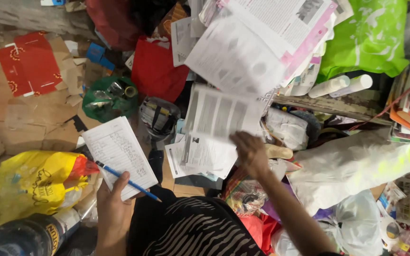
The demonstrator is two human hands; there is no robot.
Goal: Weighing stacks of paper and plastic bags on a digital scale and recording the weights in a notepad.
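My left hand (113,204) holds a small lined notebook (118,154) open to a handwritten page, with a blue pen (128,182) pinned across it under the thumb. My right hand (249,150) reaches forward and grips the lower edge of a printed paper sheet (219,114), lifted from a loose stack of printed pages (200,159). More printed sheets (236,59) and a pink-edged booklet (285,21) lie fanned out beyond it. My lap, in striped dark cloth (195,227), is at the bottom.
A yellow plastic bag (32,182) and a dark bottle (22,237) lie at lower left. Red cardboard (27,64), a green bag (107,97), a red bag (155,68), a bright green bag (368,38), two white tubes (340,85) and white plastic bags (352,163) crowd around.
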